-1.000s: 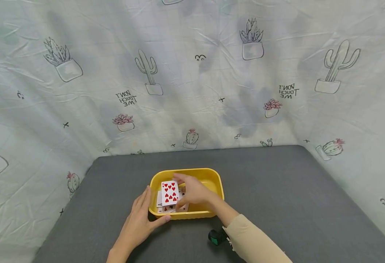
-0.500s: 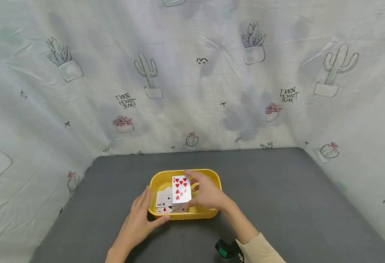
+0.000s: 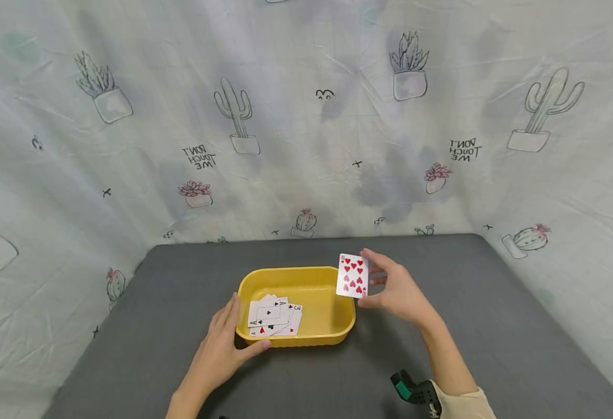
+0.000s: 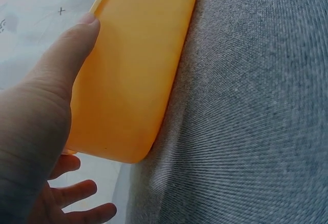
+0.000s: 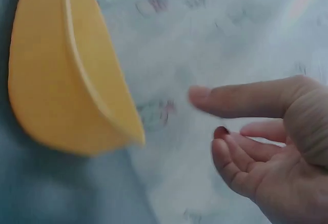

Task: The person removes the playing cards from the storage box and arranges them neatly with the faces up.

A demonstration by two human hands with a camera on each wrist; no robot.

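Observation:
A yellow plastic tub (image 3: pixel 296 272) stands on the grey table. Several playing cards (image 3: pixel 274 317) lie fanned face up in its left half. My left hand (image 3: pixel 235 334) braces the tub's near-left corner, fingers straight along the left wall and thumb (image 4: pixel 66 55) flat against the front wall (image 4: pixel 133 70). My right hand (image 3: pixel 370 280) pinches a ten of hearts (image 3: pixel 352 276) by its right edge. It holds the card upright in the air just outside the tub's far-right corner. In the right wrist view the tub (image 5: pixel 51 90) is to the left of the hand's fingers (image 5: pixel 241 101); the card does not show there.
The grey table (image 3: pixel 495 326) runs wide to the right of the tub. A cactus-print cloth (image 3: pixel 306 116) closes off the back and both sides. A black and green wrist camera (image 3: pixel 413 393) sits on my right forearm at the bottom edge.
My right hand has lifted the ten of hearts out of the tub and carried it right, past the rim. The left hand has stayed on the tub's corner.

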